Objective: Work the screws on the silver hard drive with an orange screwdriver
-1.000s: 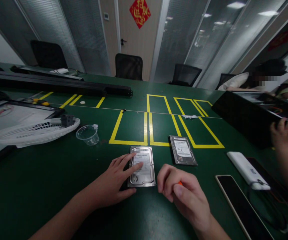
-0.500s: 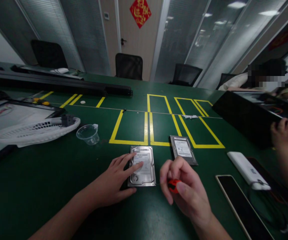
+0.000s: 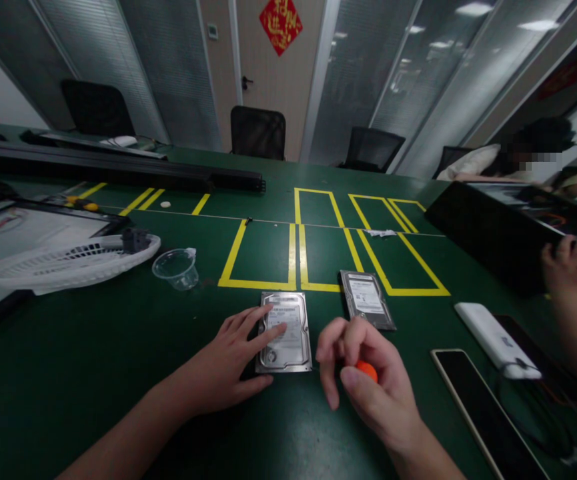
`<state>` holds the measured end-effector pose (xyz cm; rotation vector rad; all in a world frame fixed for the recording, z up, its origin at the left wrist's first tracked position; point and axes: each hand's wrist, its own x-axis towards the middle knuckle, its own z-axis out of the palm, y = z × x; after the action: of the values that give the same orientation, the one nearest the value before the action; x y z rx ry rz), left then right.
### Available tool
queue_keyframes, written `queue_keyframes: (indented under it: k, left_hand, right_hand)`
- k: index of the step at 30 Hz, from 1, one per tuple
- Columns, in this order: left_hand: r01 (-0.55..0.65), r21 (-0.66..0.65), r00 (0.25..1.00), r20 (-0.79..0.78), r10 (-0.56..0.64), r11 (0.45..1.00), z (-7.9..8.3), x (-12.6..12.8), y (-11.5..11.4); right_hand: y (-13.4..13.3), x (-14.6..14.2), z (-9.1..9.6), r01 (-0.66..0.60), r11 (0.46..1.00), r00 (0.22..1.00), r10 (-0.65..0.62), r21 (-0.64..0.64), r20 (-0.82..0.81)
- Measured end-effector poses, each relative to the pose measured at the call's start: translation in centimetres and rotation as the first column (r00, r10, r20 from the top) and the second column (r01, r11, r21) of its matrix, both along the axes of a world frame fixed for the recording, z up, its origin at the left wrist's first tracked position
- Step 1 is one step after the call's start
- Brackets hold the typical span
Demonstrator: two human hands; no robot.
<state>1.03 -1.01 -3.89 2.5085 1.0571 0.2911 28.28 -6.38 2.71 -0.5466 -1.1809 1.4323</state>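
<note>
Green bench (image 3: pixel 118 353). Left hand (image 3: pixel 231 355) lies spread, resting on hard drive (image 3: pixel 293 343) toward the near edge, probably steadying it. Right hand (image 3: pixel 385 393) just beside, curled round a mostly hidden orange-topped tool (image 3: pixel 367 371), presumably for fine control.

Touching a silver, rectangular hard drive (image 3: pixel 295 343) with the spread left grip (image 3: pixel 231 350), over its left side. Lying flat on the green worktop (image 3: pixel 268 440), facing its pale printed label upward, pointing lengthwise toward the far side, showing a round detail near the closer left corner. Holding an orange-ended object (image 3: pixel 368 371) in the curled right grip (image 3: pixel 381 393), just right of the drive; showing a bright, rounded end beside the thumb, hiding any further part from view.
</note>
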Motion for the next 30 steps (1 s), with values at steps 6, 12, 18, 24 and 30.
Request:
queue_keyframes:
  k: [6, 12, 18, 24, 30]
  left_hand:
    - [-0.001, 0.001, 1.0, -0.001, 0.001, 1.0, -0.1, 0.1, 0.1]
    - [-0.009, -0.017, 1.0, -0.02, 0.009, 1.0, 0.0, 0.1, 0.0]
    - [0.0, 0.0, 1.0, -0.005, 0.0, 1.0, 0.1, 0.1, 0.0]
    - [-0.005, 0.006, 1.0, 0.011, 0.005, 1.0, 0.1, 0.1, 0.0]
    - [-0.013, -0.01, 1.0, 0.005, 0.013, 1.0, 0.2, 0.2, 0.0]
  right_hand:
    - [0.1, 0.1, 0.5, -0.016, 1.0, 1.0, 0.016, -0.018, -0.004]
    - [0.2, 0.7, 0.6, -0.038, 0.999, 0.997, 0.036, 0.035, 0.066]
    - [0.3, 0.7, -0.2, 0.012, 0.999, 0.995, -0.017, 0.052, 0.1]
    - [0.2, 0.2, -0.3, -0.039, 0.999, 0.999, 0.039, -0.003, -0.019]
    - [0.0, 0.3, 0.3, -0.045, 0.998, 0.999, 0.045, -0.033, -0.011]
